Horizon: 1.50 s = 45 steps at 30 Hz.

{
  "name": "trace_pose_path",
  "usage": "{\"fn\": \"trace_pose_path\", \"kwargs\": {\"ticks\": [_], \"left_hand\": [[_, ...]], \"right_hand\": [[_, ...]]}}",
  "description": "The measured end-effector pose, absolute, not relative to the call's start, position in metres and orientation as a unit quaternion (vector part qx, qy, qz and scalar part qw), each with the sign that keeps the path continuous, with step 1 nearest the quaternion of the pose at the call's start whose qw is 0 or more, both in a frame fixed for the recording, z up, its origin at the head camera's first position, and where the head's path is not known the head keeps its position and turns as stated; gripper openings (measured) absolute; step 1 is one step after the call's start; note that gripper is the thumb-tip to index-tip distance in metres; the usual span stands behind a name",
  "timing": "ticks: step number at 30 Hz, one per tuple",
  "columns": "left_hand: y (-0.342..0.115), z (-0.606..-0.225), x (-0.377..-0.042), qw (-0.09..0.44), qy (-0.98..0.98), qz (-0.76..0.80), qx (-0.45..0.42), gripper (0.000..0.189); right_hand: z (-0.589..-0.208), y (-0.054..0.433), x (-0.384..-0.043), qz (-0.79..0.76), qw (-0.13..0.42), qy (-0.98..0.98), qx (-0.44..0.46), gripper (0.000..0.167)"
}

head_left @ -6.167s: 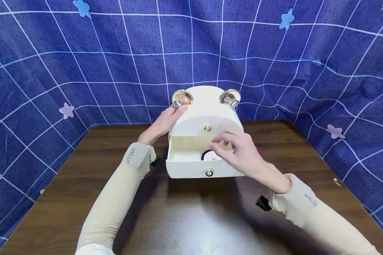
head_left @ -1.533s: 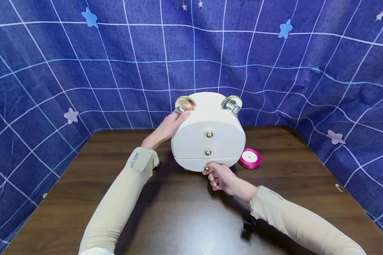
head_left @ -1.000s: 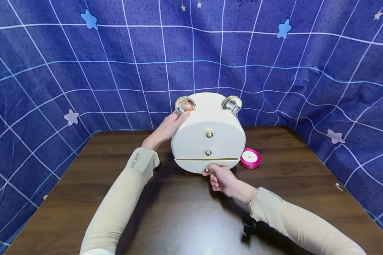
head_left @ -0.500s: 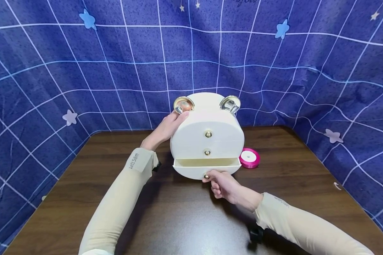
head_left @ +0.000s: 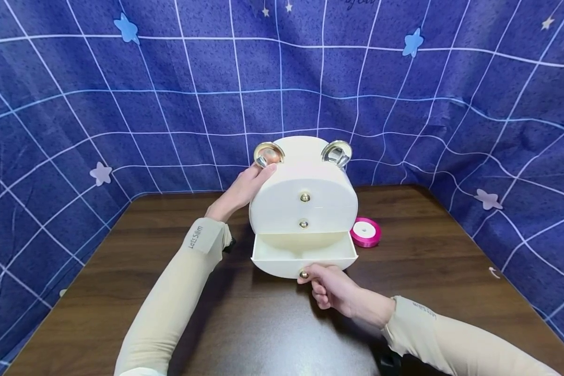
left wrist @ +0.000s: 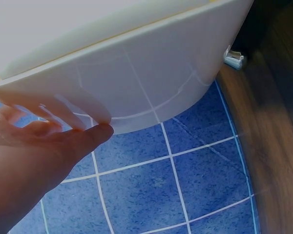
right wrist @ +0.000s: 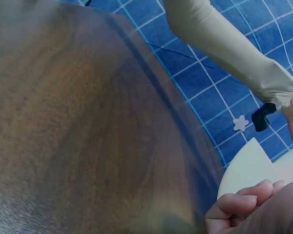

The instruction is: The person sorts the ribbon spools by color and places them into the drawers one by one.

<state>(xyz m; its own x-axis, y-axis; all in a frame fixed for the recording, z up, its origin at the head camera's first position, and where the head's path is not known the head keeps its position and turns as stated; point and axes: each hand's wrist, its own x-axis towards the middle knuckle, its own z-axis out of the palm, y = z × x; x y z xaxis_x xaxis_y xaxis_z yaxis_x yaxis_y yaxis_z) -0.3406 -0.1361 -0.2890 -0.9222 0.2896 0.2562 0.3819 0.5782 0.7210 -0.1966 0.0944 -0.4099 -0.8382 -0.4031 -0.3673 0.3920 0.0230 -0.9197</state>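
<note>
A white rounded storage box [head_left: 282,203] stands on the table with two metallic ear-shaped pieces on top and three round gold knobs down its front. Its lowest drawer [head_left: 277,266] is pulled well out, showing a bare cream interior. At the front, my right hand [head_left: 333,287] pinches that drawer's knob [head_left: 303,274] between thumb and finger, the other fingers curled underneath. My left hand [head_left: 243,188] rests against the box's upper left side, just below the left ear [head_left: 269,154]. The left wrist view shows its fingertips [left wrist: 105,130] on the glossy white wall.
To the right of the box, a spool of magenta ribbon [head_left: 365,233] with a white centre lies on the brown wooden table [head_left: 442,271]. A blue cloth [head_left: 192,104] with white grid lines and stars hangs behind and at both sides.
The middle drawer, out in the oldest frame with a purple-edged white item inside, is now in. My right hand moved to the bottom knob and drew that drawer forward. My left hand stayed put.
</note>
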Motion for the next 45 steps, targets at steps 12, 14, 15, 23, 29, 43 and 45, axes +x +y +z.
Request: {"fn": "trace_pose_path", "kwargs": {"ticks": [12,14,15,23,29,43,45], "left_hand": [[-0.137,-0.289,-0.341,0.05,-0.889,-0.414,-0.191,0.06],[-0.137,-0.289,-0.342,0.048,-0.889,-0.413,-0.191,0.06],[-0.137,-0.289,-0.342,0.047,-0.889,-0.412,-0.191,0.06],[-0.137,-0.288,-0.342,0.051,-0.886,-0.421,-0.185,0.058],[-0.137,-0.289,-0.342,0.05,-0.887,-0.418,-0.189,0.059],[-0.137,-0.291,-0.341,0.048,-0.889,-0.415,-0.189,0.06],[-0.137,-0.29,-0.342,0.05,-0.887,-0.417,-0.191,0.06]], "right_hand": [[-0.409,0.097,-0.183,-0.696,0.295,0.655,-0.006,0.023],[-0.409,0.097,-0.181,-0.697,0.299,0.652,-0.008,0.023],[-0.41,0.098,-0.179,-0.697,0.3,0.652,-0.008,0.023],[-0.41,0.098,-0.172,-0.698,0.303,0.648,-0.013,0.025],[-0.412,0.098,-0.17,-0.696,0.302,0.652,-0.012,0.025],[-0.384,0.106,-0.159,-0.697,0.326,0.634,-0.077,0.027],[-0.372,0.111,-0.162,-0.704,0.325,0.623,-0.106,0.023]]}}
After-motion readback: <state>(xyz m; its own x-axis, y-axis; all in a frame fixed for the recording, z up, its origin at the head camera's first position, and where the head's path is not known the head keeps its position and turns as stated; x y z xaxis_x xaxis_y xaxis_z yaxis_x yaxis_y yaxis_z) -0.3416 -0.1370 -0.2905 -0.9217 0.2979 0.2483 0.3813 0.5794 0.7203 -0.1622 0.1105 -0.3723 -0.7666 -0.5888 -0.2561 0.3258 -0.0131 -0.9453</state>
